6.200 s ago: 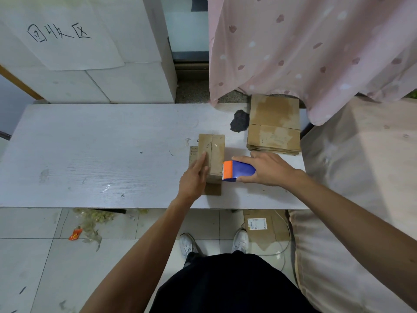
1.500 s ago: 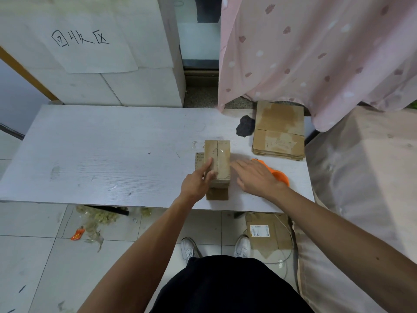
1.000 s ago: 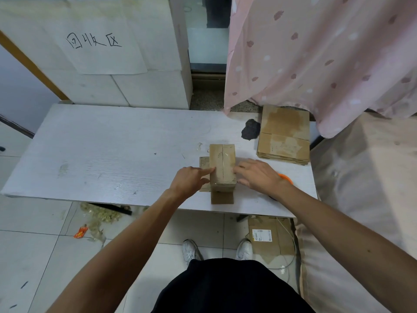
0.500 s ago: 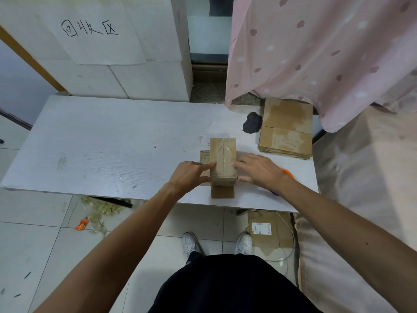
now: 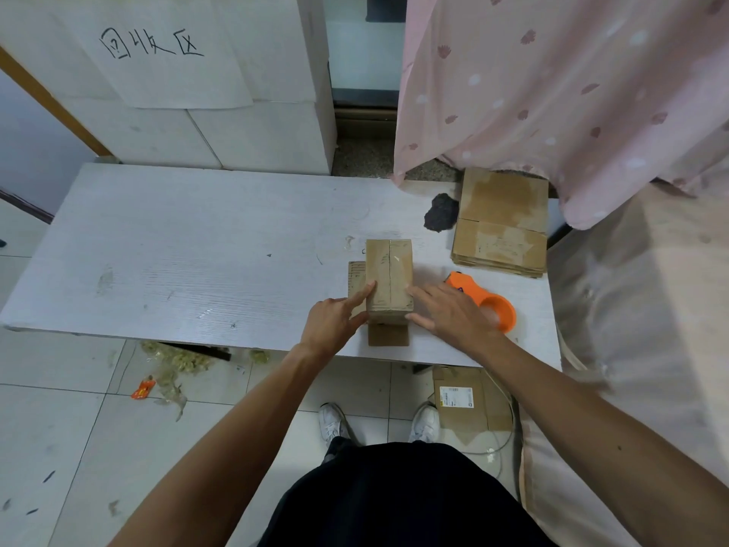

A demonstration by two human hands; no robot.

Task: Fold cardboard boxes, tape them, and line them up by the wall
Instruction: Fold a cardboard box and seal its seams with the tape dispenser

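With the box (image 5: 388,278) at the near edge of the surface (image 5: 197,250), long axis running away from you, your left hand (image 5: 335,317) and right hand (image 5: 449,317) press straight fingers (image 5: 365,292) against its long sides.

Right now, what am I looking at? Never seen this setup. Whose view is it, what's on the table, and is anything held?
There is no machine here. One camera worn on a person's head looks down at their bare hands. The left hand and right hand press with straight fingers against opposite sides of a small folded box. Its top seam looks taped, and it stands on a white table. Neither hand is curled round anything. An orange tape dispenser lies on the table beside the right hand. A stack of flat cardboard sits at the table's far right corner.
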